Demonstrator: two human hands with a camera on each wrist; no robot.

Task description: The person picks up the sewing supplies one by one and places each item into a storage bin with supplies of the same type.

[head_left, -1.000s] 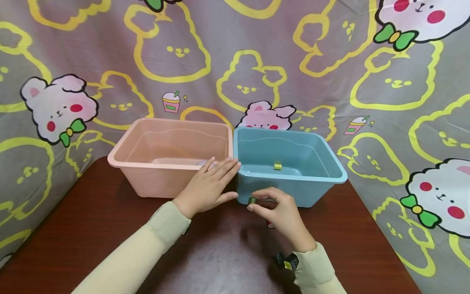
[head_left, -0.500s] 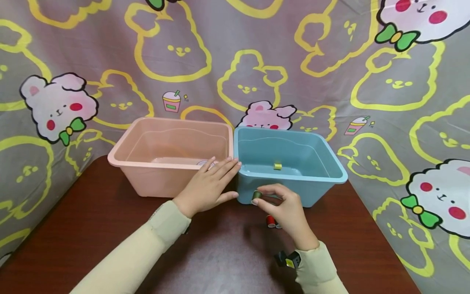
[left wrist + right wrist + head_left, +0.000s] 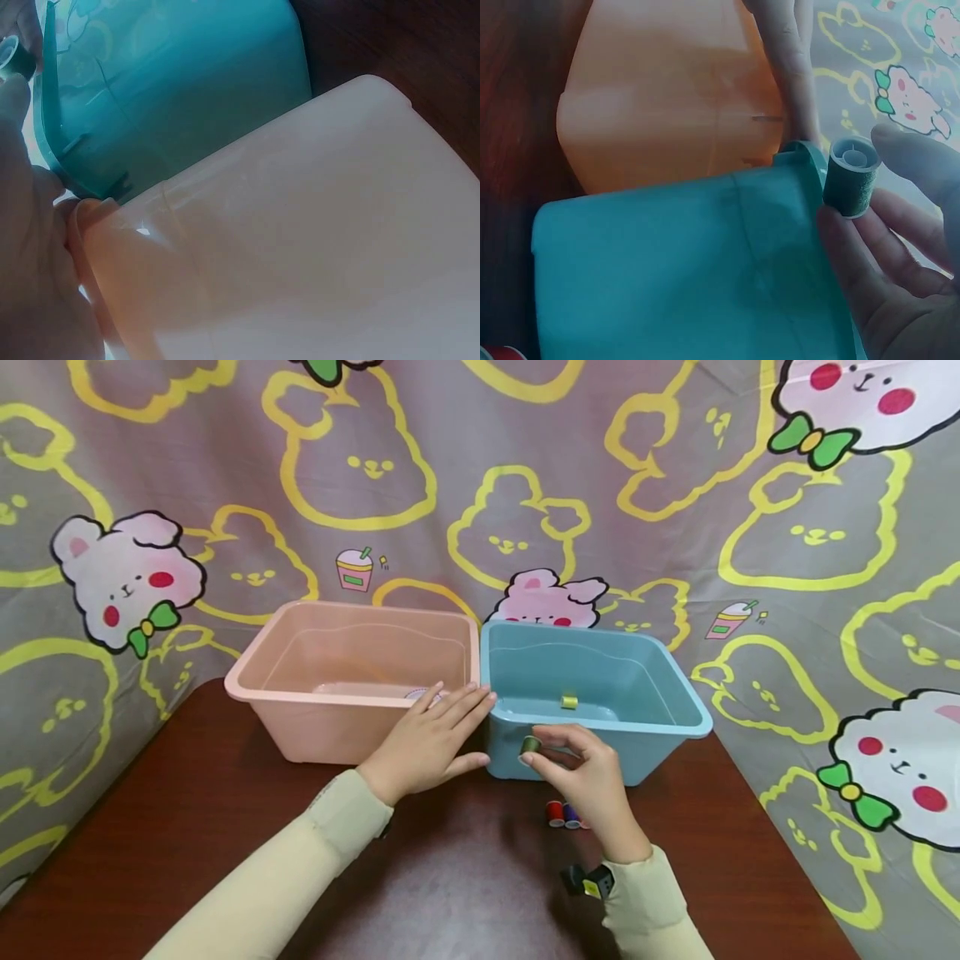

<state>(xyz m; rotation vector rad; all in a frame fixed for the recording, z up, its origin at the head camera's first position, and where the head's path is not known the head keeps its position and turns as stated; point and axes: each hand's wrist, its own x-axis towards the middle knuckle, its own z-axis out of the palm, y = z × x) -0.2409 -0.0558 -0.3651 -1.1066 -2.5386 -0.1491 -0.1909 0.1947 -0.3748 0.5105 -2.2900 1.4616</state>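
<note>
Between thumb and fingers, my right hand [image 3: 588,775] pinches a dark green spool of thread [image 3: 530,746] in front of the blue bin [image 3: 600,724]. The right wrist view shows the spool [image 3: 850,178] with its pale hollow end up, beside the bin's rim. My left hand [image 3: 429,739] lies with straight fingers over the near right rim of the pink bin [image 3: 330,698], fingertips at the seam where both bins meet. Inside the blue bin lies a yellow spool [image 3: 569,702]. A red spool [image 3: 555,813] and a blue-purple spool [image 3: 572,816] are on the table below my right hand.
Part of another reddish spool [image 3: 586,825] shows beside the purple one, mostly hidden by my right hand. The bins stand side by side on a dark wooden table [image 3: 450,893]. A patterned curtain [image 3: 420,435] hangs close behind them.
My right hand has lifted slightly up and right with the green spool, uncovering the red and blue-purple spools on the table. My left hand stays on the bin rim.
</note>
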